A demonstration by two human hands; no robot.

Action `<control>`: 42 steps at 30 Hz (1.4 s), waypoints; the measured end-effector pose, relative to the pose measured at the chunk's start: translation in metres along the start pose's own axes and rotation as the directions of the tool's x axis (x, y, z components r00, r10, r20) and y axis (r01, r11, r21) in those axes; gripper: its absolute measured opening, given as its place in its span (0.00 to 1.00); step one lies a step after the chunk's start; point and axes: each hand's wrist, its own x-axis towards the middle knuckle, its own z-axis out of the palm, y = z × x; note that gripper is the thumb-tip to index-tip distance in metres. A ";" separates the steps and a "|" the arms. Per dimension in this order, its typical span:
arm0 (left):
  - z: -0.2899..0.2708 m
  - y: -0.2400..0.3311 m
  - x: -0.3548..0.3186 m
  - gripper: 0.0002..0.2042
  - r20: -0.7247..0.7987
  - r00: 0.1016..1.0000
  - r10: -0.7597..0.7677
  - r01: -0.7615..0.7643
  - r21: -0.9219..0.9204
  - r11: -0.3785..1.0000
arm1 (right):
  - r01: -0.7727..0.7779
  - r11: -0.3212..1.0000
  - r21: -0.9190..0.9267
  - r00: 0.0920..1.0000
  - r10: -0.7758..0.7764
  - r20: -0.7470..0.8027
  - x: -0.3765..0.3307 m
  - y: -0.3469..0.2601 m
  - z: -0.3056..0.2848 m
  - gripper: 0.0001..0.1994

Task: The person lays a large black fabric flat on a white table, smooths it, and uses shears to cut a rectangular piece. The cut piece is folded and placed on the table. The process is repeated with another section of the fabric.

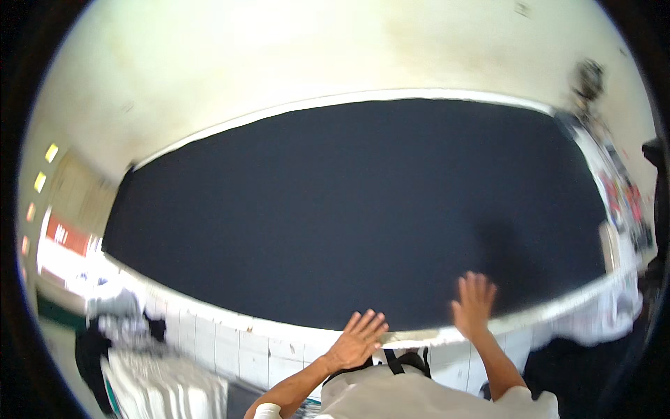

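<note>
Dark cloth (349, 202) covers a white table (419, 340), with left hand (352, 345) and right hand (472, 311) near its edge, fingers apart.

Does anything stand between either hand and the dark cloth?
Nothing visible stands between the left hand or the right hand and the dark cloth. Both are at its near edge; whether they touch it is unclear.

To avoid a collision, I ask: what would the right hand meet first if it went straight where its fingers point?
The right hand points across the dark cloth, probably the first thing it would meet; whether it would touch or pass above is unclear.
</note>
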 end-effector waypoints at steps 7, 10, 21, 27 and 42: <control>-0.045 0.007 -0.066 0.20 -0.238 0.488 -0.840 0.593 -0.617 0.518 | 0.524 0.829 0.193 0.791 -0.558 0.249 0.095 -0.115 -0.032 0.45; -0.016 -0.040 -0.093 0.22 -0.283 0.133 -0.950 0.473 -0.824 0.312 | 0.851 0.519 0.078 0.447 -0.795 0.410 0.151 -0.210 -0.044 0.36; 0.039 -0.163 -0.371 0.28 -0.022 -0.212 -0.977 0.479 -0.874 -0.084 | 0.987 0.004 0.158 -0.033 -0.972 0.232 0.253 -0.681 0.027 0.35; 0.013 -0.245 -0.486 0.28 0.008 -0.267 -0.964 0.469 -0.872 -0.137 | 0.893 0.347 0.286 0.426 -0.855 -0.295 0.310 -0.854 0.025 0.36; -0.009 -0.516 -0.730 0.30 0.239 -0.342 -0.909 0.546 -0.736 -0.399 | 0.903 -0.163 0.397 -0.193 -0.981 0.036 0.359 -1.282 0.119 0.35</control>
